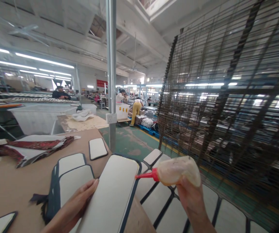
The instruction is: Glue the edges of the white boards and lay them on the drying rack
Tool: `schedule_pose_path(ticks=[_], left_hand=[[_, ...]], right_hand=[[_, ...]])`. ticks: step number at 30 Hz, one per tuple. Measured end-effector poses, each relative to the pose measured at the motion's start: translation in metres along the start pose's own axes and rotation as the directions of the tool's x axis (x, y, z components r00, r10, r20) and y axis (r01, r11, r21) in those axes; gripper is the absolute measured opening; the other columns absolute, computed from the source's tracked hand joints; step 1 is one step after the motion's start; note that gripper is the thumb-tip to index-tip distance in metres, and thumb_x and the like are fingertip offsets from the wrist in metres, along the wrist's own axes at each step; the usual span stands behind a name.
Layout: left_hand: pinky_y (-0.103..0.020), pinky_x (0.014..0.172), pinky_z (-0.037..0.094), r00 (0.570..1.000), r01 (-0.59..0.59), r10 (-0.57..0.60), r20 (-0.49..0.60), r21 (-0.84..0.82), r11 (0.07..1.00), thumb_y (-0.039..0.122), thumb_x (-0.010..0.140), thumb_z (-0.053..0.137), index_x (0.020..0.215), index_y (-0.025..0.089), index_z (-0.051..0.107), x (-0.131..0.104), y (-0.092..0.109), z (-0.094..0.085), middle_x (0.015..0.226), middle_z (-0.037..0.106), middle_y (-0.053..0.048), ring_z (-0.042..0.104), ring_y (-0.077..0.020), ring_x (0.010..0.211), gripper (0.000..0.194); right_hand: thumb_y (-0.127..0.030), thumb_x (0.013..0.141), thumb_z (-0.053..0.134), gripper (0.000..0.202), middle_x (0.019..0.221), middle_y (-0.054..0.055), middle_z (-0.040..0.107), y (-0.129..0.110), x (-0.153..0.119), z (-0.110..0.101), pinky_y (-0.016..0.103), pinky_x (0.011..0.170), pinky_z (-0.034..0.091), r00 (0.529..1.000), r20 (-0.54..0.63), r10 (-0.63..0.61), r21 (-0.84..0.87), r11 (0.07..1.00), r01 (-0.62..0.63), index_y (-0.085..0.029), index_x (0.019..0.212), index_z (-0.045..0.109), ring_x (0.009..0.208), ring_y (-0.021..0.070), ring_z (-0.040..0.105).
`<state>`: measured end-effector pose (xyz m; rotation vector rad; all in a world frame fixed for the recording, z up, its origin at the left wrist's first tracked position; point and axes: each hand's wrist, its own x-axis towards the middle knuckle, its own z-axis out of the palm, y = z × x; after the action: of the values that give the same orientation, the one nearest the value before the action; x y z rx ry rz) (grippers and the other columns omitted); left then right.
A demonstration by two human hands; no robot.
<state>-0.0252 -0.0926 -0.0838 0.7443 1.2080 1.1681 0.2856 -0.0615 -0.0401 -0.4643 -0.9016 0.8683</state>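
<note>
My left hand (77, 202) lies along the left edge of a long white panel with dark fabric edging (114, 191) and holds it up off the brown table (5, 184). My right hand (190, 197) grips a soft, yellowish glue bottle (178, 171) whose red nozzle (145, 175) points left, toward the panel's right edge. The nozzle tip sits just short of the panel. Two similar white panels (72, 176) lie stacked on the table beside my left hand.
A smaller white panel (97, 148) and patterned red fabric pieces (35, 147) lie farther back on the table. Several more panels (159, 197) rest on a wire rack (227, 106) at the right. A steel post (111, 74) stands ahead. Other people work far off.
</note>
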Motion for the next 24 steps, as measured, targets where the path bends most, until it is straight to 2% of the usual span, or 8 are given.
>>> schedule_pose_path(ticks=[5, 11, 16, 24], left_hand=[[-0.027, 0.062, 0.049, 0.999, -0.017, 0.018, 0.042, -0.024, 1.000, 0.051, 0.068, 0.075, 0.095, 0.019, 0.066, 0.003, -0.003, -0.006, 0.081, 0.074, -0.004, 0.066, -0.0223, 0.073, 0.043], [-0.027, 0.058, 0.048, 0.999, -0.013, 0.015, 0.052, -0.031, 0.999, 0.052, 0.067, 0.075, 0.092, 0.018, 0.066, 0.000, 0.000, -0.005, 0.077, 0.073, -0.005, 0.064, -0.0201, 0.065, 0.043], [-0.026, 0.060, 0.049, 0.998, -0.029, 0.031, 0.056, -0.041, 0.999, 0.050, 0.069, 0.074, 0.094, 0.018, 0.066, 0.002, -0.002, -0.007, 0.080, 0.073, -0.004, 0.065, -0.0197, 0.069, 0.041], [-0.024, 0.055, 0.048, 1.000, -0.007, 0.008, 0.029, -0.047, 0.999, 0.050, 0.066, 0.077, 0.085, 0.019, 0.065, -0.001, 0.001, -0.006, 0.068, 0.071, -0.002, 0.063, -0.0170, 0.060, 0.039]], right_hand=[[-0.026, 0.060, 0.086, 0.037, 0.088, 0.006, 0.075, 0.006, -0.006, 0.003, 0.030, 0.072, 0.059, 0.998, 0.054, 0.025, 0.035, 0.999, -0.027, -0.023, 0.095, 0.073, 0.078, 0.0231, 0.071], [-0.027, 0.065, 0.083, 0.039, 0.092, 0.006, 0.075, 0.006, -0.009, 0.007, 0.028, 0.076, 0.058, 0.997, 0.071, 0.037, 0.027, 0.999, -0.039, -0.024, 0.102, 0.071, 0.083, 0.0208, 0.071], [-0.028, 0.065, 0.083, 0.036, 0.090, 0.006, 0.075, 0.007, -0.009, 0.010, 0.031, 0.073, 0.059, 0.997, 0.074, 0.033, -0.009, 0.999, -0.033, -0.023, 0.099, 0.072, 0.080, 0.0225, 0.071], [-0.031, 0.062, 0.084, 0.038, 0.087, 0.004, 0.075, 0.010, -0.013, 0.012, 0.031, 0.071, 0.059, 0.992, 0.111, 0.062, -0.025, 0.998, -0.060, -0.026, 0.098, 0.073, 0.076, 0.0223, 0.071]])
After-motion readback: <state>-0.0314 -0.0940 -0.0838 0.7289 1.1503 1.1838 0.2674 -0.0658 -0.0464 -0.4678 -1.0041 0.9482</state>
